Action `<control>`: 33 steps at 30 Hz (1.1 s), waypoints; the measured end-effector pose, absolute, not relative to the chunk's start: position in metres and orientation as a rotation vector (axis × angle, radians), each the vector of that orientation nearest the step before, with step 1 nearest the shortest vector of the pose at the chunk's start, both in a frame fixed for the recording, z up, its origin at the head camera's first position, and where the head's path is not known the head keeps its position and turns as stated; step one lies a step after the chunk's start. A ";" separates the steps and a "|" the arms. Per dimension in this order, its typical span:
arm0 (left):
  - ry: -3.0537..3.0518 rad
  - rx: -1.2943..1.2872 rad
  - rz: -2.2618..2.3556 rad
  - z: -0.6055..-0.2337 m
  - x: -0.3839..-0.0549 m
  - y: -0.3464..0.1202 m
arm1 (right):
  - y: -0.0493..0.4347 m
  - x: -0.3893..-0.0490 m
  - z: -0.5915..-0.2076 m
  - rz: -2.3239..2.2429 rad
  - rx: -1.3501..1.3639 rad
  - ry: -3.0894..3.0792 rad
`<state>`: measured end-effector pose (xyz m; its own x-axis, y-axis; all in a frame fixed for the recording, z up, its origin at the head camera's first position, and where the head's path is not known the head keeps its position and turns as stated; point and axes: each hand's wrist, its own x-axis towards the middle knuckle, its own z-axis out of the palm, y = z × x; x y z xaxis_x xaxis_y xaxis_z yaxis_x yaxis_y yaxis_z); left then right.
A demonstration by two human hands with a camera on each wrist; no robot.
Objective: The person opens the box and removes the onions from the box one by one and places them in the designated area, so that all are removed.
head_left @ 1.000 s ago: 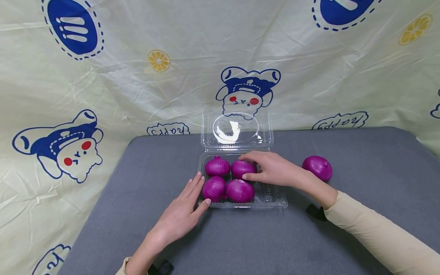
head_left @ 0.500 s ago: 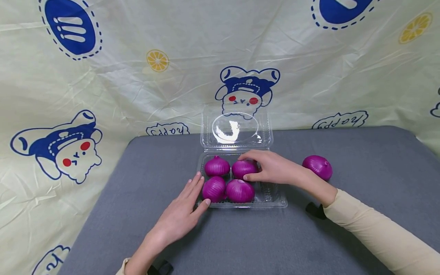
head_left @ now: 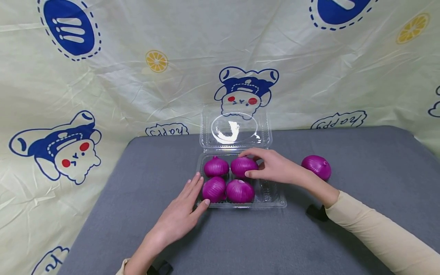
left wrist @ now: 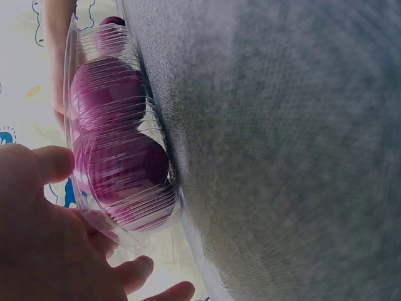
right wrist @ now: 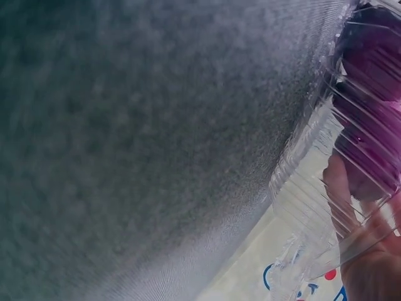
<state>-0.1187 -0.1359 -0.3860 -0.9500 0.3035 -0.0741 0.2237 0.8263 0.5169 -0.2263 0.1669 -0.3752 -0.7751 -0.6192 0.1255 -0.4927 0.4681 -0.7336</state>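
On grey cloth (head_left: 268, 240), right fingers (head_left: 257, 151) clasp an onion (head_left: 242, 167), long axis sideways; straight left fingers (head_left: 197, 187) touch its clear box (head_left: 269, 195).

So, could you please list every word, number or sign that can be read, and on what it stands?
"happy": twice, on the backdrop cloth.
Lower-left lettering: cut off, not surely readable.
Blue ovals on the cloth: white marks, no letters that I can make out.
Onions and clear container: no readable text.
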 end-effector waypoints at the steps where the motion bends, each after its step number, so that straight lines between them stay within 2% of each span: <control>1: 2.855 0.416 0.782 -0.386 -0.118 -0.136 | 0.167 -0.226 -0.375 -1.223 -0.974 2.547; 21: 2.860 0.433 0.795 -0.385 -0.116 -0.136 | 0.176 -0.219 -0.376 -1.538 -0.906 2.507; 33: 2.863 0.415 0.781 -0.384 -0.116 -0.135 | 0.184 -0.204 -0.370 -1.514 -0.932 2.510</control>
